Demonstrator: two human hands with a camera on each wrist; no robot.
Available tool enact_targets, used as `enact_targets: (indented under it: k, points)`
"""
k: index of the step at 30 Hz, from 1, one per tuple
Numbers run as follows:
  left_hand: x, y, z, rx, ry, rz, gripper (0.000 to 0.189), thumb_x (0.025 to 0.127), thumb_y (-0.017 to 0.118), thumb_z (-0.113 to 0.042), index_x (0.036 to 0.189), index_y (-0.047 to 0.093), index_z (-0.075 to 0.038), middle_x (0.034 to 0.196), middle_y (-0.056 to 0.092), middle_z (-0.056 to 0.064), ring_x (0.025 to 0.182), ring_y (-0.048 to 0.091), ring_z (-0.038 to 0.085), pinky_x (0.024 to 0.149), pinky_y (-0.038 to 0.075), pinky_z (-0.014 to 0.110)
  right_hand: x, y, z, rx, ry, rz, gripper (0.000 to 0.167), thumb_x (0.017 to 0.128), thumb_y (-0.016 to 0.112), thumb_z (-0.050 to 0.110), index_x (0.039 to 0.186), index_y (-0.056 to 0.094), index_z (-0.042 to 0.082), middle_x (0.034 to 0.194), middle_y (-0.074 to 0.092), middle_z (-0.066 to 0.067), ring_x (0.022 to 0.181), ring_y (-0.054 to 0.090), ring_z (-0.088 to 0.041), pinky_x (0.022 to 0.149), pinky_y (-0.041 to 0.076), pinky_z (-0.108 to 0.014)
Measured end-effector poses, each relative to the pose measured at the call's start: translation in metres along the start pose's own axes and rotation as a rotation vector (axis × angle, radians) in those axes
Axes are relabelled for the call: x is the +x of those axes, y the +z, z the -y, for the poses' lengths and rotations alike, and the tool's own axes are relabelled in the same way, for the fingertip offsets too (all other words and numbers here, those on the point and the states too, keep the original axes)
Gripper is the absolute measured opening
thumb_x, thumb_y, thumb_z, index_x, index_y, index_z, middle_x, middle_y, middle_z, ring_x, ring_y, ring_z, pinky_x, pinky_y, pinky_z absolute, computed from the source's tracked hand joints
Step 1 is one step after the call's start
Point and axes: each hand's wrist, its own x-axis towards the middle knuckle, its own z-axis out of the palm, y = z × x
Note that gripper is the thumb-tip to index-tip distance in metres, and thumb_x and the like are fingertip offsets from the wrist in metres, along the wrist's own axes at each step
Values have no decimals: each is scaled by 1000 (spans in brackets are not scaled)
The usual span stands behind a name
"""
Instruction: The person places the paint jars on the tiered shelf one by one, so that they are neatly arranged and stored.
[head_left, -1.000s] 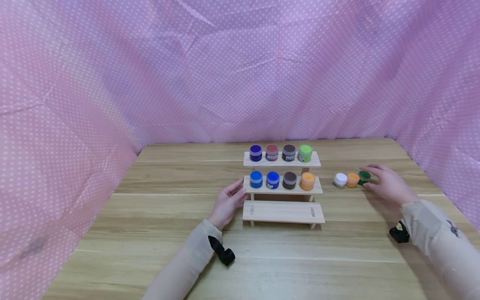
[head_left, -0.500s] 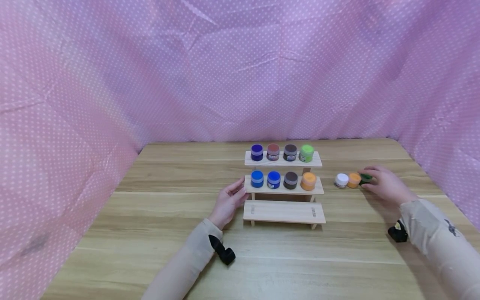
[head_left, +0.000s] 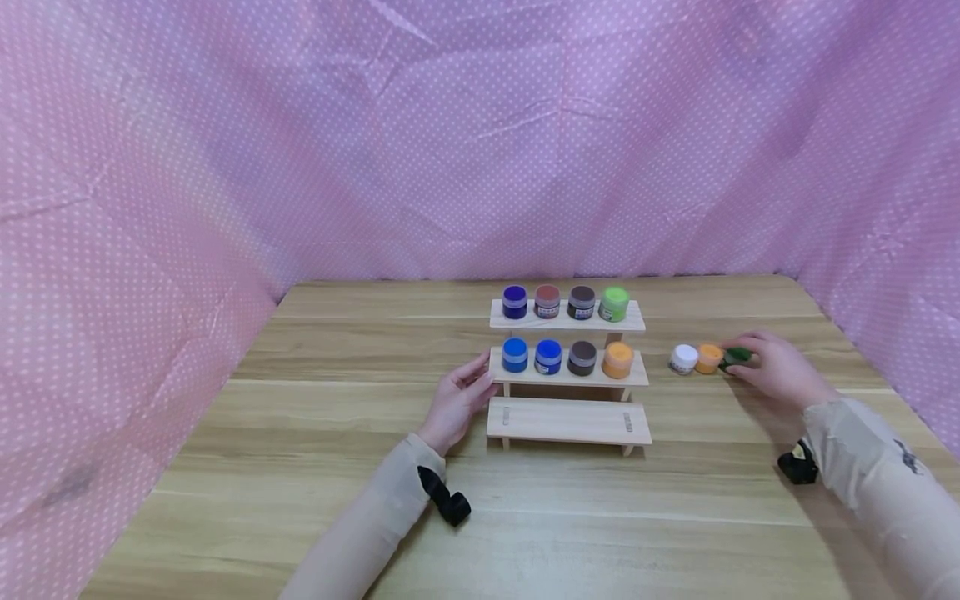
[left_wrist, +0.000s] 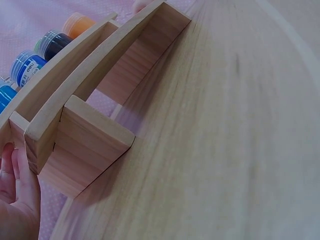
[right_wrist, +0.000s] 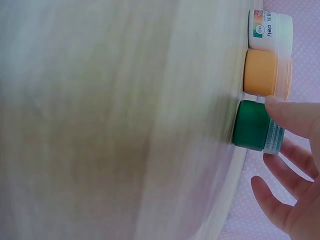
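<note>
A three-step wooden stand (head_left: 568,420) stands mid-table in the head view. My left hand (head_left: 457,403) holds its left end by the middle step, thumb in front; in the left wrist view the fingertips are partly hidden behind the wood. My right hand (head_left: 776,367) pinches a dark green paint jar (right_wrist: 251,126) by its clear lid between thumb and fingers. That jar tilts slightly and its base is at the tabletop. Beside it stand an orange paint jar (right_wrist: 261,73) and a white paint jar (right_wrist: 270,31).
Dark blue (head_left: 515,302), reddish-brown (head_left: 547,302), dark brown (head_left: 581,302) and light green (head_left: 614,304) jars line the top step. The middle step bears two blue jars, a brown jar (head_left: 582,358) and an orange jar (head_left: 617,360). Pink dotted cloth (head_left: 450,150) hangs behind the table.
My right thumb and fingers have closed in on the green jar, which now leans a little. My left hand stays at the stand.
</note>
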Motion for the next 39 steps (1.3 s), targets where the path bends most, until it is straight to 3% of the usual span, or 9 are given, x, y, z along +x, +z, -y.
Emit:
enact_targets:
  k: [4, 11, 18, 24, 29, 39]
  points:
    - [0, 0, -1, 11, -4, 2, 45, 95, 49, 4, 139, 42, 1, 129, 51, 22, 96, 60, 5, 94, 52, 27, -2, -2, 0, 24, 38, 26, 34, 83, 68, 6, 114, 61, -5, 113, 53, -33, 101, 51, -50, 85, 41, -67]
    - [1, 1, -1, 12, -10, -1, 46, 94, 49, 4, 139, 42, -1, 131, 50, 22, 98, 59, 5, 95, 51, 28, -8, -3, 1, 39, 92, 37, 33, 84, 68, 9, 114, 62, -3, 113, 53, -33, 92, 57, -43, 78, 48, -61]
    - [2, -1, 0, 7, -9, 2, 45, 95, 50, 3, 139, 43, -1, 127, 53, 19, 97, 60, 6, 94, 52, 27, -12, -4, 5, 30, 86, 36, 33, 83, 66, 8, 114, 62, -3, 113, 51, -32, 86, 59, -39, 73, 51, -57]
    - [1, 0, -1, 11, -14, 4, 45, 95, 50, 3, 139, 43, -1, 125, 55, 17, 97, 60, 6, 96, 51, 30, -16, -4, 8, 15, 73, 17, 32, 82, 66, 6, 112, 64, -4, 104, 55, -26, 79, 59, -32, 66, 53, -48]
    - [-1, 1, -2, -2, -20, -8, 45, 94, 50, 4, 138, 44, -1, 116, 58, 11, 94, 60, 5, 93, 52, 26, -22, -5, 14, 30, 61, -51, 29, 81, 67, 4, 109, 66, -4, 100, 56, -23, 78, 62, -35, 65, 53, -46]
    - [-1, 1, -1, -2, -3, -1, 44, 94, 50, 4, 138, 42, 3, 118, 58, 13, 93, 59, 5, 89, 54, 22, -32, -7, 27, 56, 37, -180, 27, 78, 72, 2, 104, 68, -3, 104, 58, -23, 85, 59, -40, 64, 57, -41]
